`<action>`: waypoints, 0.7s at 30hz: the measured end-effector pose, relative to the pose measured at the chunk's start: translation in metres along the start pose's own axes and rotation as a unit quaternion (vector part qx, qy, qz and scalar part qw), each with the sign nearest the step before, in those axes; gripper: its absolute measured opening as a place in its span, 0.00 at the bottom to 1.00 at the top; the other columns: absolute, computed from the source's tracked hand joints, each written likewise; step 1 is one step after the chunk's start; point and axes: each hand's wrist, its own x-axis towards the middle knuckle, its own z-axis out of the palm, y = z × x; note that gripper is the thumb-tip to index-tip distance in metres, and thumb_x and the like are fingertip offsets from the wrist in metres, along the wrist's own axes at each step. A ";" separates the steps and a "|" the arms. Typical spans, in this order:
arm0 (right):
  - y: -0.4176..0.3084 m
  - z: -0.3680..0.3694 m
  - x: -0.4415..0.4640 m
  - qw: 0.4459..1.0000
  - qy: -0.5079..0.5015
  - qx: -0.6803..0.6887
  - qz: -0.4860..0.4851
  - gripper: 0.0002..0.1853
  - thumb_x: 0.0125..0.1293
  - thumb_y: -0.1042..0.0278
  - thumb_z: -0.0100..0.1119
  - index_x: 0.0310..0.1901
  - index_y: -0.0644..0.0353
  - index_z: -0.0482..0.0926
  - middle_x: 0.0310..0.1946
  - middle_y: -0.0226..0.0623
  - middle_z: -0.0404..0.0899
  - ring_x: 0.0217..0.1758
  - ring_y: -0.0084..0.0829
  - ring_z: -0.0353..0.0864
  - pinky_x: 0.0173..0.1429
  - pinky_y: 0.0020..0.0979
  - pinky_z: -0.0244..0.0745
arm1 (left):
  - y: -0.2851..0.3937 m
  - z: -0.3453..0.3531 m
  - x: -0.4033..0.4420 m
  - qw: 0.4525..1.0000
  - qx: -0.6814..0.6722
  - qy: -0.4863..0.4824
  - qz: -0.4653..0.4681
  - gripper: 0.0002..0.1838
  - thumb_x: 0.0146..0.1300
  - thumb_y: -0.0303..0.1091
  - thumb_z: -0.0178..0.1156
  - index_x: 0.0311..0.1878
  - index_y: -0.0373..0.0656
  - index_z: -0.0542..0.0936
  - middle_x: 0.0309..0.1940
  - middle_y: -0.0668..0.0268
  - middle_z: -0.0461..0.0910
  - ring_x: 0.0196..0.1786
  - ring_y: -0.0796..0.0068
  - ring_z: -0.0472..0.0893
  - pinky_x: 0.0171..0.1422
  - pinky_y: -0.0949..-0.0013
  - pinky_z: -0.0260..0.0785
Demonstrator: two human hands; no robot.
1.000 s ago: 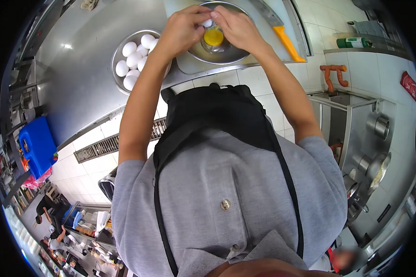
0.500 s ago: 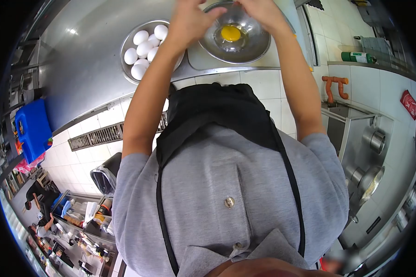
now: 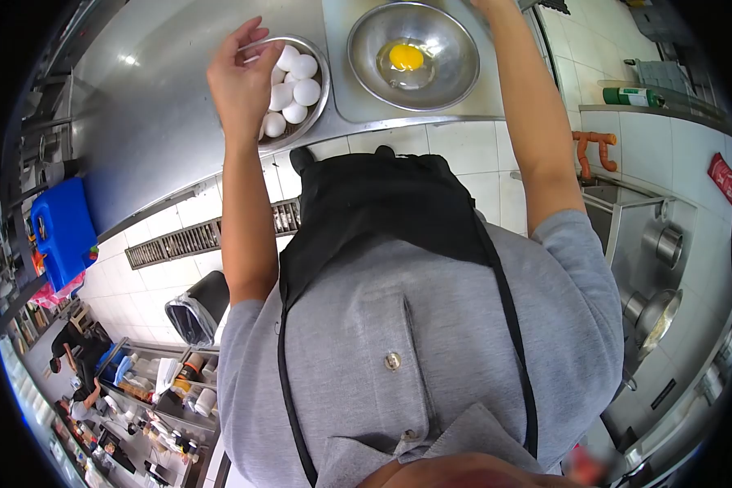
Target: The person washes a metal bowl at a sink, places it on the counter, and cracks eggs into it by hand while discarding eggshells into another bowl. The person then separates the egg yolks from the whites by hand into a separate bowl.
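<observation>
White, smooth-shelled hen's eggs (image 3: 305,91): a group, whole, piled touching one another in a round, shiny metal bowl (image 3: 323,99) on the grey stainless-steel tabletop (image 3: 154,98).

Left hand (image 3: 240,88): over that bowl's left side, fingers parted and loosely curled, thumb beside the nearest eggs; nothing seen in its grasp. Whether the thumb touches shell: cannot tell.

Right hand: beyond the top edge, state unknown; only the bare right forearm (image 3: 537,106) shows.

Handling, as judged: one egg by its sides, light even fingertip pressure, lifted straight up so neighbours neither knock nor roll.

Wide, round stainless-steel mixing bowl (image 3: 457,61): right of the eggs, holding one intact yellow yolk (image 3: 406,57) in clear white.

Pale, flat cutting board (image 3: 340,98): under the mixing bowl.

Obstructions: the egg bowl's raised rim; the mixing bowl's near wall, to be cleared without a bump.

Farther off: blue plastic container (image 3: 61,232), left; black lined bin (image 3: 197,311), floor level.
</observation>
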 end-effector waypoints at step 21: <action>0.017 -0.035 -0.055 0.981 -0.010 -0.183 -0.060 0.23 0.66 0.62 0.63 0.57 0.69 0.77 0.50 0.51 0.83 0.53 0.38 0.83 0.57 0.35 0.75 | -0.029 -0.015 -0.030 0.884 0.374 -0.246 0.136 0.26 0.47 0.25 0.73 0.54 0.47 0.84 0.49 0.60 0.82 0.55 0.51 0.77 0.60 0.55 0.72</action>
